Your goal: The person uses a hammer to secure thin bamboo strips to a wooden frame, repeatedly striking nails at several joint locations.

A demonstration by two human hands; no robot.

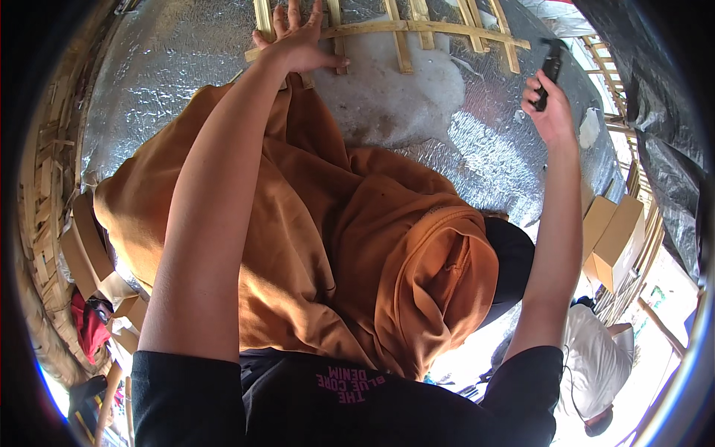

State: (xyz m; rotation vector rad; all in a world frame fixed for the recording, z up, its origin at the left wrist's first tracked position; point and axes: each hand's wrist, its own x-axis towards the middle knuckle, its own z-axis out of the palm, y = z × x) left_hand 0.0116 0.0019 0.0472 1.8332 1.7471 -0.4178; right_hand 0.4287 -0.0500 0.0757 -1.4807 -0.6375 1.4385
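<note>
My left hand [298,43] lies with spread fingers over the left end of a frame of bamboo slats [372,28]. Thin upright strips cross one long slat in this frame, whose top runs out of view. Raised at the right, my right hand [551,112] is closed around the black handle of a hammer [552,68]. The hammer's dark head points up and away from me, apart from the slats. A brown-orange cloth [298,201] is draped across my lap and legs, bunched into folds at the middle.
Shiny silver foil sheeting [491,149] covers the surface ahead, with a whitish patch under the slats. Cardboard boxes [612,235] stand at both sides. A woven bamboo wall [46,186] is at the left, dark plastic sheeting [663,149] at the right. Another person [596,357] is at the lower right.
</note>
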